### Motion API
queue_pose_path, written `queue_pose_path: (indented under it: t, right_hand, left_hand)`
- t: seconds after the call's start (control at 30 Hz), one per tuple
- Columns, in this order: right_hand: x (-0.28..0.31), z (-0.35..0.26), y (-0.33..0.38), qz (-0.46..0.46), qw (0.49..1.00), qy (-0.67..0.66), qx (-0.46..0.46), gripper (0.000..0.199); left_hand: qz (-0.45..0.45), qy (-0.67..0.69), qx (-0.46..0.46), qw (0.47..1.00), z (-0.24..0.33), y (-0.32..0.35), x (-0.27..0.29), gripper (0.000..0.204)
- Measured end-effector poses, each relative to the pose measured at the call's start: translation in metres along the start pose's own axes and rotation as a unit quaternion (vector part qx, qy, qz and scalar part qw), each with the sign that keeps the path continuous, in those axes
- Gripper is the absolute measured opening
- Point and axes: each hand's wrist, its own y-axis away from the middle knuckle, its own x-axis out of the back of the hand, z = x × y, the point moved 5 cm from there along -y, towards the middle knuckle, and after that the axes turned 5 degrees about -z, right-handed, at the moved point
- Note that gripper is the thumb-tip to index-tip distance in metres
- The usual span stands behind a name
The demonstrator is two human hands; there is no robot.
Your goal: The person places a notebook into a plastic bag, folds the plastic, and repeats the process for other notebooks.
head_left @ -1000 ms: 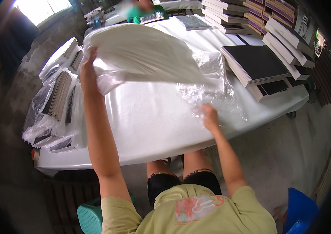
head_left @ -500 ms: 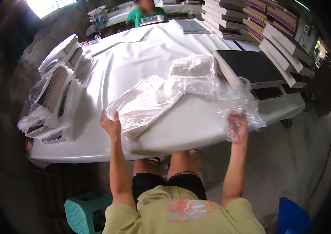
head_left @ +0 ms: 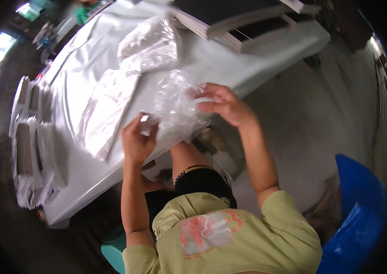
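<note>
- Your left hand (head_left: 137, 140) and right hand (head_left: 223, 105) both have their fingers clenched on a crinkled clear plastic bag (head_left: 177, 107), held at the near edge of the white-covered counter (head_left: 79, 178).
- Just left of it, a flat clear-wrapped package (head_left: 106, 112) lies on the counter; another crumpled clear wrapper (head_left: 150, 43) sits farther back.
- Along the counter's left edge, a row of wrapped flat packs (head_left: 29, 150) (contents brownish, blurred).
- At the far right end, dark flat boards (head_left: 230, 13) are stacked.
- A blue plastic container (head_left: 362, 201) stands on the floor to your right; its inside is unclear.
</note>
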Motion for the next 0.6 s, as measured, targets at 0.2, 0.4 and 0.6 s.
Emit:
queue_pose_path:
  t: [0.2, 0.4, 0.6]
  right_hand:
    - [0.094, 0.012, 0.108, 0.259, 0.962, 0.084, -0.002, 0.056]
    - [0.018, 0.038, 0.082, 0.155, 0.977, 0.143, 0.025, 0.099]
    - [-0.137, 0.053, 0.022, -0.092, 0.901, 0.361, 0.224, 0.101]
  left_hand:
    - [0.174, -0.104, -0.044, 0.978, -0.004, -0.005, 0.011, 0.015]
    - [0.117, 0.046, 0.033, 0.992, 0.002, 0.014, 0.006, 0.007]
    - [0.143, 0.304, 0.181, 0.924, -0.019, 0.085, 0.04, 0.042]
